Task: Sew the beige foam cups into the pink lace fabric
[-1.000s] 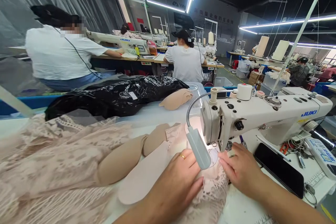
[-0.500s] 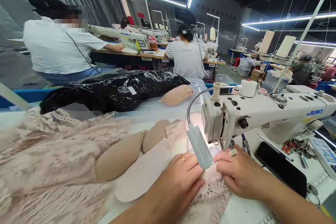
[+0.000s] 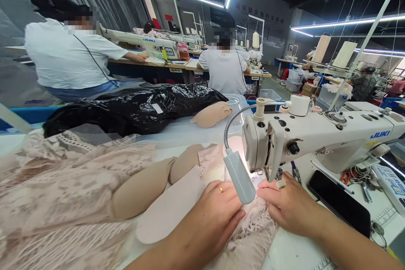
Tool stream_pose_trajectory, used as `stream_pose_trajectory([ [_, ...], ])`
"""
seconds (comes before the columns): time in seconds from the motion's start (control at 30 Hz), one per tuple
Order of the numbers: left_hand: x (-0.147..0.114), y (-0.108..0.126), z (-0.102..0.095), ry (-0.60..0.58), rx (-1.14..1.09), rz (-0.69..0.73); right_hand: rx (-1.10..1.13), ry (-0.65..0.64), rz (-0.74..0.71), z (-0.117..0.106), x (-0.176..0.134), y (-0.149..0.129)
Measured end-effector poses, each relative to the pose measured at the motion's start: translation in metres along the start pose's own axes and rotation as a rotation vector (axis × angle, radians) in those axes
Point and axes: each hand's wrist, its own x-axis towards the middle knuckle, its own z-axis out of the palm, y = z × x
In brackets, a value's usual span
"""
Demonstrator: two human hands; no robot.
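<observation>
Pale pink lace fabric (image 3: pixel 253 236) lies under the head of a white sewing machine (image 3: pixel 329 135). My left hand (image 3: pixel 215 211), with a ring on one finger, is closed on the fabric's left side, thumb tucked along it. The lamp head (image 3: pixel 239 179) hides its fingertips. My right hand (image 3: pixel 286 204) pinches the same lace from the right, close to the needle area, its fingertips near the presser foot, which is mostly hidden. Left of my left hand lie a pale oval pad (image 3: pixel 169 209) and tan cup-shaped pads (image 3: pixel 142 187).
More lace fabric (image 3: pixel 57 190) spreads over the left of the table. A black plastic bag (image 3: pixel 136 107) lies behind, beside stacked pads (image 3: pixel 211 114). To the right are a phone (image 3: pixel 340 202), snips (image 3: pixel 295 173) and keys (image 3: pixel 376 228). Co-workers (image 3: pixel 221 67) sit at machines beyond.
Both hands stay at the lace by the machine. My right fingertips have shifted slightly left and the lace has moved a little. The view has drifted slightly.
</observation>
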Motion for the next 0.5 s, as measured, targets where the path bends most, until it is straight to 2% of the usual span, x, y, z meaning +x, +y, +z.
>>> stream_pose_trajectory([
  [0.13, 0.0039, -0.0012, -0.0023, -0.001, -0.012, 0.006, -0.036, 0.074, -0.001, 0.0029, 0.0005, 0.0013],
  [0.3, 0.0090, -0.0007, -0.0056, 0.040, 0.036, 0.052, -0.062, 0.081, -0.006, 0.0034, 0.0014, 0.0016],
  [0.5, 0.0090, -0.0069, 0.0001, 0.096, 0.112, 0.066, -0.088, 0.123, 0.023, 0.0095, 0.0013, 0.0053],
])
